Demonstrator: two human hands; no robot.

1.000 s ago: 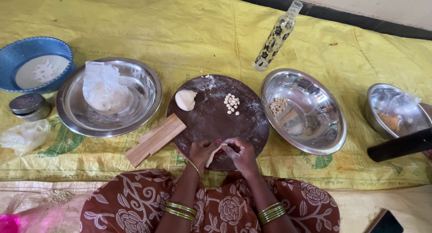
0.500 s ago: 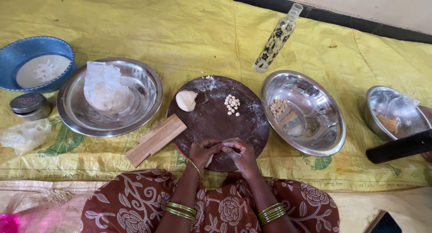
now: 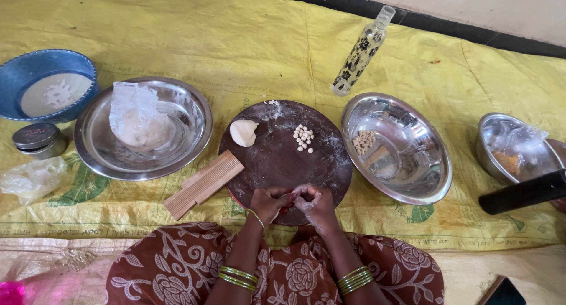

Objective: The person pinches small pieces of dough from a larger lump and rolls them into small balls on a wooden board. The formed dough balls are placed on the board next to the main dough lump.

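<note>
Over the round board's [image 3: 277, 163] near edge our left hand [image 3: 268, 202] & right hand [image 3: 315, 203] pinch something tiny together — can't tell what. Risk: it could drop off the rim, or we nudge the dough balls [image 3: 303, 137].

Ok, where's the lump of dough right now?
In the head view, the dough lump sits on the far-left part of the round brown board, beyond the ridged wooden block.

A blue basket [image 3: 23, 75], small tin [image 3: 36, 138] and patterned bottle [image 3: 361, 51] lie apart.

Bright even daylight, sharp focus, glare on steel bowls [image 3: 396, 147].
</note>
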